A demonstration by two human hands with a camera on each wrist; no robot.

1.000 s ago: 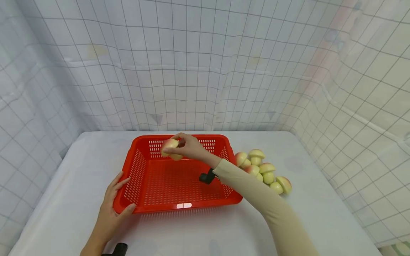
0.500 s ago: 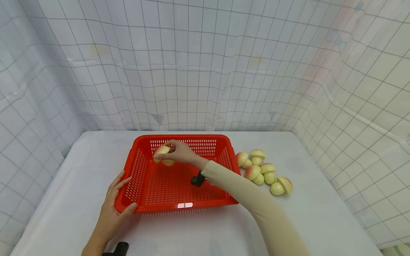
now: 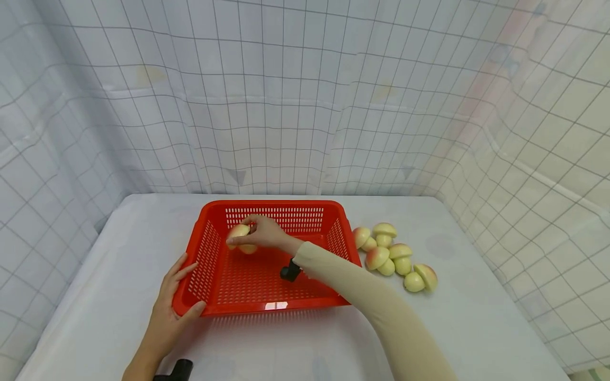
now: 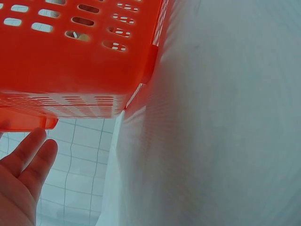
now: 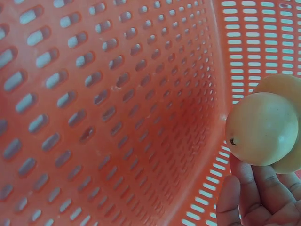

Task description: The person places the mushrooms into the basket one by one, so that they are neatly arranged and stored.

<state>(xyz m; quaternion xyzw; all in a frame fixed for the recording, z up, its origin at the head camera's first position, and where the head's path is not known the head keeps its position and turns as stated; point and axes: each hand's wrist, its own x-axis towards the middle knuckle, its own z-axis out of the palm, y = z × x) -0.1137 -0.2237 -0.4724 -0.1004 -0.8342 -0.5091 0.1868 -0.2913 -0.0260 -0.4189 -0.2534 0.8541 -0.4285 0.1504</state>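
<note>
A red perforated basket stands mid-table. My right hand reaches into its back-left part and pinches a pale yellow-and-pink toy mushroom just above the floor. The right wrist view shows that mushroom cap-forward, held from below by my fingers, close to the basket wall. My left hand rests on the basket's front-left corner, fingers straight along the side, thumb against the front. In the left wrist view the fingers lie below the basket's underside.
Several more toy mushrooms lie in a cluster on the white table just right of the basket. Checked cloth walls enclose the table at the back and both sides. Black wrist mounts show on both arms.
My right hand has carried the mushroom leftward and lower into the basket's back-left area. The left hand stays at the front-left corner.
</note>
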